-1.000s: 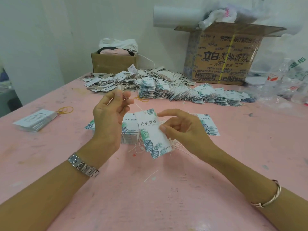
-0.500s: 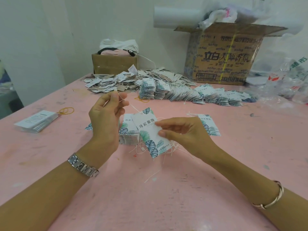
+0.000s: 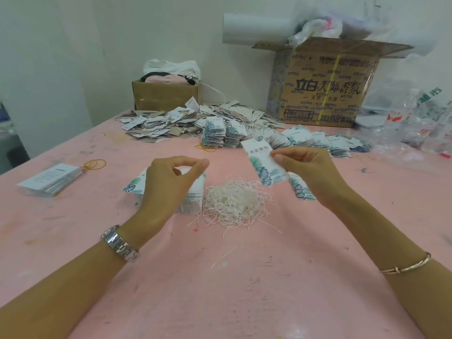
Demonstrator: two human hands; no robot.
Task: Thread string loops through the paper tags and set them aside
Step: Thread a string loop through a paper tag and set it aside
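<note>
Paper tag (image 3: 263, 165) pinched by right hand (image 3: 310, 167) up right of string pile (image 3: 234, 199), long axis leaning up-left toward far tag rows (image 3: 318, 143); left hand (image 3: 166, 184) nearer pile, thumb and forefinger touching, nothing visibly held.

Left hand (image 3: 171, 182) pinched thumb to forefinger, but whether anything sat in that pinch was too fine to see, and it covered much of the tag stack (image 3: 195, 201) beneath. Print on the tag (image 3: 265, 165) in the right hand (image 3: 308, 170) was blurred, and both forearms (image 3: 61, 289) ran off the bottom edge.
</note>
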